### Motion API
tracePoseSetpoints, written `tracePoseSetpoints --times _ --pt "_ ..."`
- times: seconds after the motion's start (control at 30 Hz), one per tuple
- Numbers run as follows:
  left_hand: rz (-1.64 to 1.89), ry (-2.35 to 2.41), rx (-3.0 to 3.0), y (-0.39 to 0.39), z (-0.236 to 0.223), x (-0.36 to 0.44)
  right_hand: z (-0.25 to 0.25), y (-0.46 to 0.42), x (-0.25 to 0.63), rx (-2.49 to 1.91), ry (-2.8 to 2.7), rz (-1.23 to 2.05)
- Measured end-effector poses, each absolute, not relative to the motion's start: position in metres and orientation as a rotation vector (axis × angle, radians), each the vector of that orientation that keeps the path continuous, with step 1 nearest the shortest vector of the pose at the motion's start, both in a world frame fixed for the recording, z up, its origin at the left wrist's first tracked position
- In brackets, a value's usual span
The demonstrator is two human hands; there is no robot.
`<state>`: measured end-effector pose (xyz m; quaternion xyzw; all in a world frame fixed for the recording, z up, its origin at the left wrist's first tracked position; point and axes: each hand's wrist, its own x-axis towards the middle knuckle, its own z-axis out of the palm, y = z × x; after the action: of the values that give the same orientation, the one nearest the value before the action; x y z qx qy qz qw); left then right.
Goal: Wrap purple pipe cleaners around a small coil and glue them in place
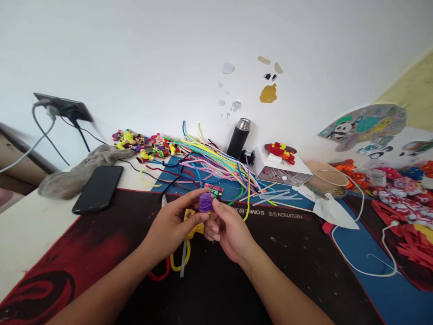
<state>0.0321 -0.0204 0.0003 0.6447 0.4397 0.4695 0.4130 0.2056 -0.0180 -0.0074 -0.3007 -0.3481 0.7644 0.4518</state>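
A small coil of purple pipe cleaner (205,203) is pinched between my two hands over the dark desk mat. My left hand (176,219) grips it from the left, with fingertips at its top edge and the thumb below. From the right, my right hand (232,230) holds the same coil, thumb against its side and the other fingers curled beneath. Under the hands lie scissors with a red and yellow handle (182,264), their blade tip showing behind my left hand. A yellow object (196,231), mostly hidden by the hands, has a pale translucent stick (183,259) beside it.
Many coloured pipe cleaners (209,158) are heaped at the back, near a black thermos (238,137) and a white box (280,169). A black phone (98,189) lies left. Translucent sticks (277,197), a white cable (363,271) and red strips (416,246) are on the right.
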Motion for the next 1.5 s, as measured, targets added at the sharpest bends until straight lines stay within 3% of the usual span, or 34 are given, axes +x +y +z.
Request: tracePoseSetpoints --times 1.5 --pt "1.133 1.054 1.608 -0.022 0.0 0.031 -0.007 -0.016 0.206 -0.766 -0.806 1.874"
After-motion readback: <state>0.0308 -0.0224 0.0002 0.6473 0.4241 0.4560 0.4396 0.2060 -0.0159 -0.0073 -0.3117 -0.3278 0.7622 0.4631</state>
